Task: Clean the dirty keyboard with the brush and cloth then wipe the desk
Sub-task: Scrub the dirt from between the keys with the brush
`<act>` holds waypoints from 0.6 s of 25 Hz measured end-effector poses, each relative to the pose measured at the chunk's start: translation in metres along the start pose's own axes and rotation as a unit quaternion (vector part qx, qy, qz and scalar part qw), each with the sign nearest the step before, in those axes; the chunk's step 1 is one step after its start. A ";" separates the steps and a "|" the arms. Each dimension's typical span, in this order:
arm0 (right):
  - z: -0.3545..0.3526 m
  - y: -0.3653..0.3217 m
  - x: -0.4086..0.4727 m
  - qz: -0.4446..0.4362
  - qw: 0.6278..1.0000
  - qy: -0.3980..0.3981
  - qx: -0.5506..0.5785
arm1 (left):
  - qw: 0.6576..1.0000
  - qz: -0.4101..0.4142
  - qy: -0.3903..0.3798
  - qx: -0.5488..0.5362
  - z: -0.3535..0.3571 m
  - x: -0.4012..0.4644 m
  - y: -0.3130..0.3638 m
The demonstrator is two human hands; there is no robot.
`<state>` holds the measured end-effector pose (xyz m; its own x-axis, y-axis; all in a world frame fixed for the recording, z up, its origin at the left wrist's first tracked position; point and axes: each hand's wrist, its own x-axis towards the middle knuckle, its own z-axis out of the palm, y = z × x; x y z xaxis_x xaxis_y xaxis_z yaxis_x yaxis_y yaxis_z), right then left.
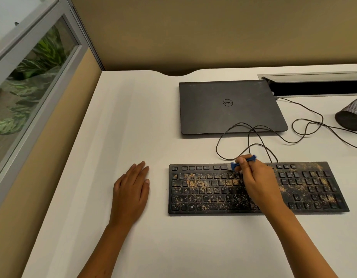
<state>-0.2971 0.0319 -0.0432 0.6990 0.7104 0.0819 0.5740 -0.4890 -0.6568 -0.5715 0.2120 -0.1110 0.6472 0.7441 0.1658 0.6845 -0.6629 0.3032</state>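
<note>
Head view shows the right hand (256, 181) over the middle of the keyboard (193, 197), with fingers curled and pinching a small blue brush (245, 160). The brush head points to the left and touches the top row of keys, near the back edge of the keyboard. The right forearm crosses the front edge of the keyboard and covers some keys.

The left hand (132, 189) lies flat on the white desk (123, 117), palm down, fingers straight and close together. It holds nothing and is just beside the left end of the keyboard, not touching it.

The keyboard is black and lies near the front of the desk, parallel to its edge. Brown crumbs or dust cover most of the keys, thickest on the right part and in the middle rows. A thin black cable (229, 137) comes from its back edge and makes loops on the desk.

Behind the keyboard, a closed dark laptop (229, 109) lies flat; the cable loops pass over its front corner. At the right edge stands a dark mesh cup (351, 117), partly cut by the frame. A long cable slot (314, 85) is set in the desk behind the laptop.
</note>
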 end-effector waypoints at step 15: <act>-0.012 0.006 0.008 -0.030 0.999 -0.004 -0.043 | 1.000 -0.001 0.002 -0.002 0.000 0.001 0.000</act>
<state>-0.2825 0.0288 -0.0376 0.6598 0.7429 0.1131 0.6487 -0.4872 -0.5846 -0.5706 0.2124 -0.1108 0.6445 0.7458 0.1684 0.6845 -0.6610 0.3075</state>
